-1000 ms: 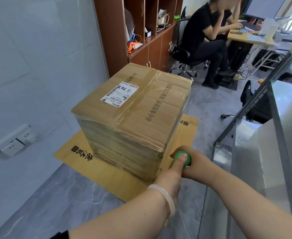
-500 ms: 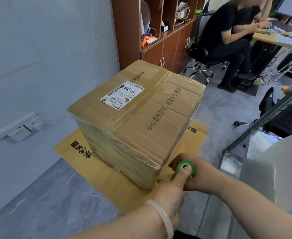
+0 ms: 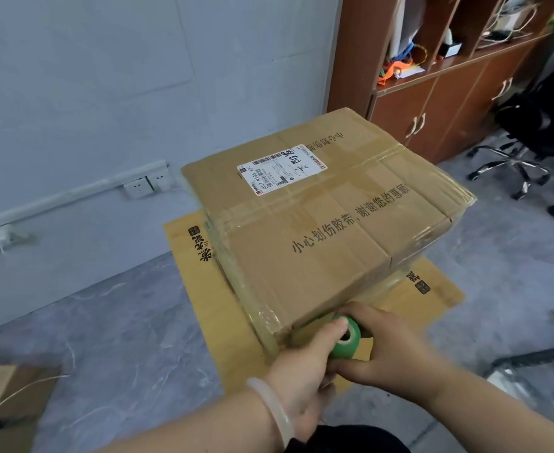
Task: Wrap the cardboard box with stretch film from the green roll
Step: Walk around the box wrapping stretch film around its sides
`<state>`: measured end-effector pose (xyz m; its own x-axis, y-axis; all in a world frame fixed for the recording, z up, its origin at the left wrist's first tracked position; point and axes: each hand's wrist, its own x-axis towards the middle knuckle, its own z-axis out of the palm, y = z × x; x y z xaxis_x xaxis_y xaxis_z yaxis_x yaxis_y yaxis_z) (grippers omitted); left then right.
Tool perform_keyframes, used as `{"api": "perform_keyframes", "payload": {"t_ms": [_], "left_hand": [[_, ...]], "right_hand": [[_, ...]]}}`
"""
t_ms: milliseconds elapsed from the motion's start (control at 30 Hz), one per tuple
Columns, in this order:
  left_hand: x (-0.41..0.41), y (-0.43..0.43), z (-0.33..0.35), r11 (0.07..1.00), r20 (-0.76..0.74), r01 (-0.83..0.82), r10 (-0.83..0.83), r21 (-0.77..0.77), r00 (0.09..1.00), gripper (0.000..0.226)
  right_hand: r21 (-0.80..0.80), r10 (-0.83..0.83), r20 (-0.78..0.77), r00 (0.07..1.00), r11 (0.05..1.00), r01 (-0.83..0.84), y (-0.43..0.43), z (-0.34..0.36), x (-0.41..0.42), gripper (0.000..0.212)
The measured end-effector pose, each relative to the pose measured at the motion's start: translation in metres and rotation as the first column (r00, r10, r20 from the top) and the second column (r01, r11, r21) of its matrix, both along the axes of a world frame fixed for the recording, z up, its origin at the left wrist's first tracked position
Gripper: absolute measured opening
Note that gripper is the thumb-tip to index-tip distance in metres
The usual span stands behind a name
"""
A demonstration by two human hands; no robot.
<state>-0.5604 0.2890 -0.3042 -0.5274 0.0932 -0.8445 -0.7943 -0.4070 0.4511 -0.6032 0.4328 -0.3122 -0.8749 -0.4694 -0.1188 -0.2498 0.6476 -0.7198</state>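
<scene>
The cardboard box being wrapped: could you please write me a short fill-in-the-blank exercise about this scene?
1. The left hand and the right hand both hold the ____ roll low beside the cardboard box.
2. The shipping label stuck on top of the box is ____.
3. The pale bracelet sits on the ____ wrist.

Missing words: green; white; left.
</scene>
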Motion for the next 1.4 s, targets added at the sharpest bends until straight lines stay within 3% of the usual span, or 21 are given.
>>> {"api": "perform_keyframes", "payload": {"t_ms": [67, 200, 433, 533, 667, 800, 900, 1033, 1200, 1400], "left_hand": [[0.004, 0.0, -0.003, 0.998, -0.047, 0.038, -0.035, 0.053, 0.998, 0.066], [0.012, 0.006, -0.006, 0.984, -0.135, 0.128, -0.111, 0.126, 0.985, 0.083], [-0.001, 0.025, -0.003, 0.991, -0.112, 0.038, -0.024, 0.126, 0.993, 0.064], [-0.009, 0.032, -0.008, 0.994, -0.115, -0.033, 0.045, 0.107, 0.992, 0.06], [-0.017, 0.041, -0.014, 0.99, -0.123, -0.12, 0.128, 0.078, 0.984, 0.078], [-0.015, 0.055, -0.009, 0.952, -0.111, -0.299, 0.305, 0.073, 0.946, 0.088], [-0.014, 0.074, -0.003, 0.865, -0.066, -0.498, 0.501, 0.064, 0.863, 0.087], [-0.01, 0.089, 0.009, 0.822, -0.061, -0.566, 0.569, 0.067, 0.82, 0.066], [-0.012, 0.095, 0.011, 0.857, -0.117, -0.515, 0.51, -0.014, 0.852, 0.091], [-0.026, 0.1, 0.008, 0.89, -0.131, -0.453, 0.445, -0.041, 0.886, 0.087]], "right_hand": [[-0.01, -0.033, -0.078, 0.996, 0.999, 0.032, 0.001, -0.003, 0.003, 0.041], [-0.09, -0.153, -0.164, 0.974, 0.986, 0.139, 0.003, -0.006, 0.006, 0.035], [-0.077, -0.08, -0.154, 0.985, 0.995, 0.069, 0.014, -0.003, -0.01, 0.032], [-0.052, 0.01, -0.148, 0.989, 0.999, -0.018, 0.024, -0.008, -0.023, 0.042], [0.013, 0.265, -0.046, 0.963, 0.964, -0.264, 0.048, -0.011, -0.052, 0.063], [0.061, 0.513, 0.066, 0.856, 0.854, -0.516, 0.06, -0.008, -0.077, 0.063], [0.029, 0.638, 0.16, 0.753, 0.76, -0.649, 0.063, 0.001, -0.094, 0.058], [-0.093, 0.69, 0.192, 0.698, 0.721, -0.687, 0.067, 0.008, -0.102, 0.049], [-0.076, 0.737, 0.125, 0.664, 0.675, -0.734, 0.076, 0.001, -0.104, 0.062], [-0.15, 0.612, 0.222, 0.759, 0.791, -0.593, 0.087, 0.002, -0.1, 0.058]]}}
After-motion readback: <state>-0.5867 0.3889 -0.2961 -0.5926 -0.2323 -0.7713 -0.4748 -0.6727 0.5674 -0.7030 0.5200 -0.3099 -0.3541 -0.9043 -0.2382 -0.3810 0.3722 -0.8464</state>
